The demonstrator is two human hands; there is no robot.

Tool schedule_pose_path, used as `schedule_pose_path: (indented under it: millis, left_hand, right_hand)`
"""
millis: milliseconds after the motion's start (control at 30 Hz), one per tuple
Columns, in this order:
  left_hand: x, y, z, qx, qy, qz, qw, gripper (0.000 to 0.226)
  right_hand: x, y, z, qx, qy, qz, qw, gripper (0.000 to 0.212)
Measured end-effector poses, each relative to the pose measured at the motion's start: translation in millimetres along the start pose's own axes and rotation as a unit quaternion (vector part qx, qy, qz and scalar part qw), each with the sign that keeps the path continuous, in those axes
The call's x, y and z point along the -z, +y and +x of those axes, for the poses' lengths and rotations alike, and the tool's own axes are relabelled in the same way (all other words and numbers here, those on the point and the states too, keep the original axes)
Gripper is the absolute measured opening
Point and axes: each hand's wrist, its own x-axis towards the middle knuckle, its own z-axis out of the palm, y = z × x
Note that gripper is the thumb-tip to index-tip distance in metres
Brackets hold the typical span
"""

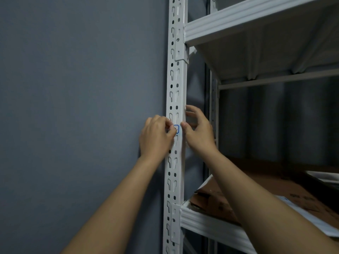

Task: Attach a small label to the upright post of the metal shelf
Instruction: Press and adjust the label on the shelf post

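1. Head view, nearest: two bare forearms, rising from the bottom edge toward one white upright post [180, 99].
2. Left hand [156, 136] against the post's left side, fingers curled, fingertips pressed together on the left part of one small label [176, 129].
3. Right hand [199, 132] at the post's right edge, thumb tip touching the post just beside the label, other fingers loosely bent and reaching behind the edge; whether pinching anything, cannot tell.
4. Label: white with a blue border, lying flat on the front face of the post, about halfway up between the two shelf beams, partly hidden by the left fingers.
5. Post: pierced with two columns of keyhole slots and round holes, running from top to bottom of the view.
6. Two white shelf beams hooked on the post: lower beam [211, 224] below the hands, upper beam [238, 21] above.
7. On the lower shelf, flattened brown cardboard [275, 191] and some white sheets [311, 219]; exact number of pieces not clear.
8. Farther back, one second perforated rear post [212, 99], thinner.
9. Farthest, grey wall [82, 88] on the left and behind the shelf.
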Motion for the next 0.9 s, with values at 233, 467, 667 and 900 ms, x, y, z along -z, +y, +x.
schedule_pose_path:
  millis: [233, 467, 667, 900]
  left_hand:
    - [1.3, -3.4, -1.3, -0.022, 0.007, 0.001, 1.000, 0.014]
    - [4.1, -4.9, -0.5, 0.032, 0.063, -0.128, 0.989, 0.008]
    - [-1.3, -2.8, -0.1, -0.029, 0.007, -0.023, 0.999, 0.014]
    - [-2.2, 1.7, 0.2, -0.034, -0.002, 0.004, 0.999, 0.017]
  right_hand:
    - [-0.7, -0.3, -1.5, -0.002, 0.002, 0.007, 1.000, 0.045]
    - [-2.6, 1.4, -0.6, -0.006, 0.011, 0.021, 1.000, 0.044]
    - [-0.7, 0.1, -0.7, -0.003, 0.009, 0.033, 0.999, 0.044]
    - [0.0, 0.8, -0.2, -0.002, 0.009, 0.036, 0.999, 0.045]
